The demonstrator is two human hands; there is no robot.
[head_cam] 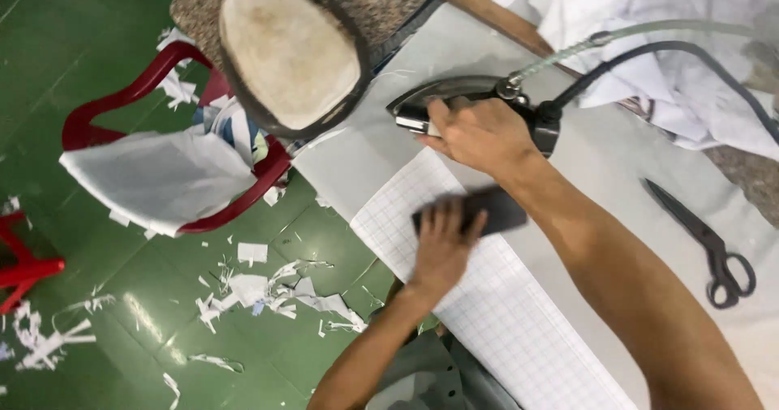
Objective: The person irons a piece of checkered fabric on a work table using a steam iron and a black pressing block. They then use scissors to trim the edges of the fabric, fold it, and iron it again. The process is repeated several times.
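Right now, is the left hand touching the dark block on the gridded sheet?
Touching. The head view shows the left hand pressed flat on the dark block, fingers overlapping its top with no gap, while the right hand grips the iron.

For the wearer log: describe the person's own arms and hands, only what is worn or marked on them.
Both forearms are bare to the frame edge; no sleeves show. The left hand and right hand wear no gloves, and no rings, watch or bracelet can be seen. No markings or tattoos are visible on either arm. Grey clothing shows at the bottom edge, below the left arm.
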